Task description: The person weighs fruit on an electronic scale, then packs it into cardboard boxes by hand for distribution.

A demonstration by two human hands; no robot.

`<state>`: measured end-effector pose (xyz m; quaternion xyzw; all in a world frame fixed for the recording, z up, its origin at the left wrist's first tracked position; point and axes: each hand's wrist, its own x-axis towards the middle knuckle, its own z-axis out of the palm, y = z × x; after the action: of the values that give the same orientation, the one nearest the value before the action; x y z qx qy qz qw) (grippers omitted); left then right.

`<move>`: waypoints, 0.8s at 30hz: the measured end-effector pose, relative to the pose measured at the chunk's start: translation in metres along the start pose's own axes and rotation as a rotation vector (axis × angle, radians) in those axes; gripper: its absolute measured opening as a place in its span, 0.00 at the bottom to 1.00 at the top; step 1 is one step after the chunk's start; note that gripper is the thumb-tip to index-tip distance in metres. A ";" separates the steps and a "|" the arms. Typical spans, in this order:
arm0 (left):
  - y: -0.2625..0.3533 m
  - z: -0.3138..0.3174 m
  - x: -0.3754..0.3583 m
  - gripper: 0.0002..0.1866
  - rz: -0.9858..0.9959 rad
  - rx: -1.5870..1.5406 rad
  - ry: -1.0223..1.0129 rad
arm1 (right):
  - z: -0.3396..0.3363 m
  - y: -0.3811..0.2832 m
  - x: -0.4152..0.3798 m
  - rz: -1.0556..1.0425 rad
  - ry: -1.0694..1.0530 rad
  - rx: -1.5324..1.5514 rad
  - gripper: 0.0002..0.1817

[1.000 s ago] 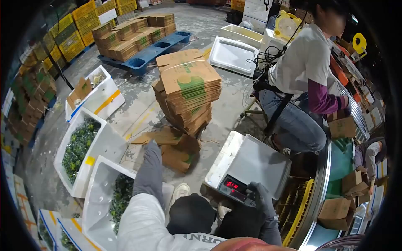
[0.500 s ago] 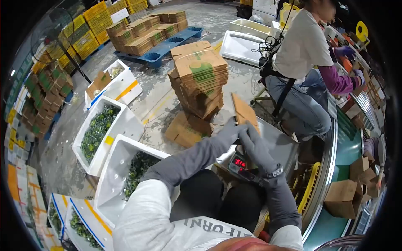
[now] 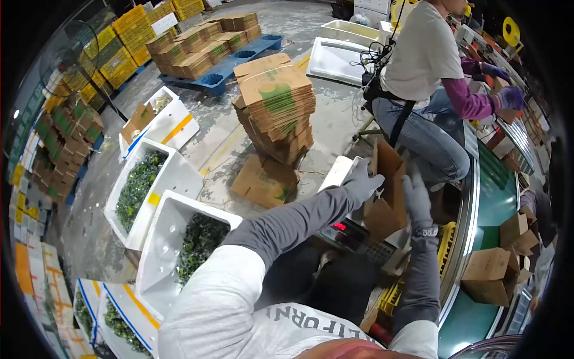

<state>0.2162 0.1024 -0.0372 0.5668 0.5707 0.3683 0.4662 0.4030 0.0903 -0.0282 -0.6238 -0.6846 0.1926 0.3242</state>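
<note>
A brown cardboard box (image 3: 384,212) stands opened out, its flaps up, over the scale (image 3: 350,233) with a red lit display. My left hand (image 3: 360,181), in a grey glove, is at the box's left side with thumb and fingers apart. Along the right side of the box, my right hand (image 3: 417,197), also gloved, has its fingers stretched out and is slightly blurred. Left of my knees, a white foam box (image 3: 156,239) holds dark green leafy produce (image 3: 203,245).
A tall stack of flattened cartons (image 3: 278,102) stands ahead, with a folded carton (image 3: 263,179) on the floor. Another foam box (image 3: 182,170) of greens is at left. A co-worker (image 3: 418,78) sits at right by the green conveyor (image 3: 499,230), which carries small open boxes (image 3: 487,275).
The flat carton between my hands is now opened into a box and sits lower. My hands have moved apart to its two sides. The co-worker's hands have shifted.
</note>
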 end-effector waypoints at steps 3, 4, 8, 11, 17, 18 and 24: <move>0.020 0.007 0.027 0.41 0.082 0.371 0.026 | -0.019 -0.027 0.008 0.066 -0.231 -0.347 0.26; 0.024 0.008 0.041 0.41 0.085 0.395 0.084 | -0.015 -0.042 0.001 -0.004 -0.270 -0.359 0.25; 0.034 -0.023 0.077 0.32 0.114 0.468 0.044 | -0.016 -0.044 0.005 -0.060 -0.236 -0.374 0.25; 0.048 -0.029 0.060 0.21 0.355 0.747 -0.158 | -0.015 -0.001 0.032 0.055 -0.108 -0.329 0.29; 0.058 -0.015 0.057 0.15 0.423 1.462 -0.498 | -0.022 -0.046 0.021 0.031 -0.040 -0.194 0.28; 0.056 -0.015 0.062 0.15 0.422 1.448 -0.488 | -0.027 -0.065 0.002 -0.078 0.070 -0.152 0.28; 0.059 -0.014 0.055 0.16 0.470 1.488 -0.526 | 0.015 -0.053 -0.018 -0.210 0.100 0.449 0.29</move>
<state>0.2253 0.1631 0.0164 0.9000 0.4042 -0.1632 -0.0021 0.3544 0.0670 -0.0072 -0.4703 -0.6689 0.2740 0.5063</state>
